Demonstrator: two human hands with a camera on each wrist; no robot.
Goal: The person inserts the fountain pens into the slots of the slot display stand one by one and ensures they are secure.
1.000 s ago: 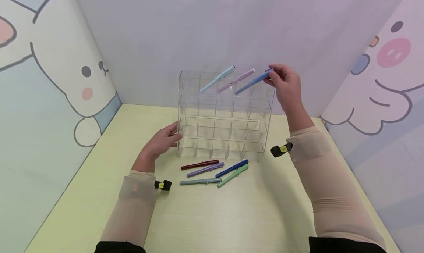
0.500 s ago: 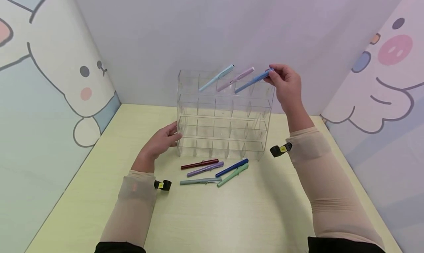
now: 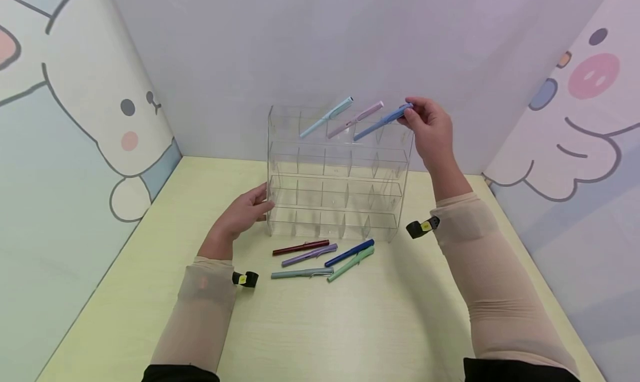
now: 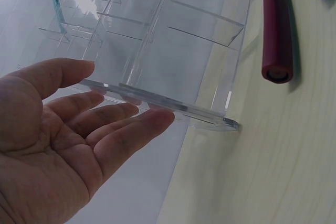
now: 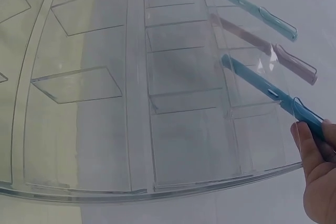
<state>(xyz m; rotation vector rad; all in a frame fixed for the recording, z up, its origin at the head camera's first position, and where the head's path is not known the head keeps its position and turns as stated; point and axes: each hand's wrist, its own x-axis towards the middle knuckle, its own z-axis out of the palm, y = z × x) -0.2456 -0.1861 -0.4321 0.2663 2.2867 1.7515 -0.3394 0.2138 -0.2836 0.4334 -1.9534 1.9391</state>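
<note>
A clear acrylic pen rack (image 3: pixel 336 171) with stepped rows of compartments stands upright on the table. My left hand (image 3: pixel 245 211) rests at its left side; in the left wrist view its extended fingers (image 4: pixel 126 140) touch the side panel, and the thumb lies by the edge. At the top right, my right hand (image 3: pixel 432 126) pinches the capped upper end of a blue pen (image 3: pixel 381 123), whose lower end leans in the top row. Left of it, a lilac pen (image 3: pixel 356 120) and a light blue pen (image 3: pixel 326 117) lean in the same row.
On the table before the rack lie a dark red pen (image 3: pixel 301 247), a purple pen (image 3: pixel 310 255), a grey-green pen (image 3: pixel 302 274), a dark blue pen (image 3: pixel 349 253) and a mint green pen (image 3: pixel 351 264). Walls with cartoon prints flank the table (image 3: pixel 350 326).
</note>
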